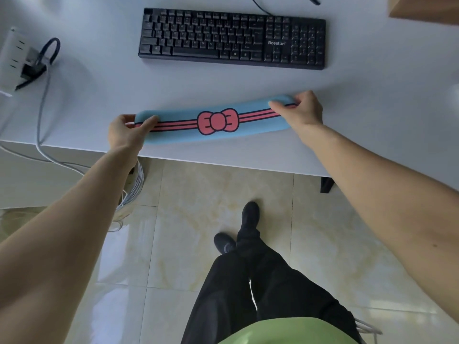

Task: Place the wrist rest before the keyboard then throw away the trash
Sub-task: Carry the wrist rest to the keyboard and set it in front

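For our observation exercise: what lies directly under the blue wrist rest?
The white desk lies under the wrist rest; the left hand and right hand cover its ends.

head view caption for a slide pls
Both hands, left hand and right hand, grip the blue bow-printed wrist rest before the black keyboard.

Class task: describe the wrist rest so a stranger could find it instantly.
Start at the black keyboard on the white desk. Nearer the desk's front edge lies the wrist rest, held at both ends. Only it is blue, with a pink bow.

Wrist rest (216, 122) lies on desk (372, 100) before keyboard (232, 38).
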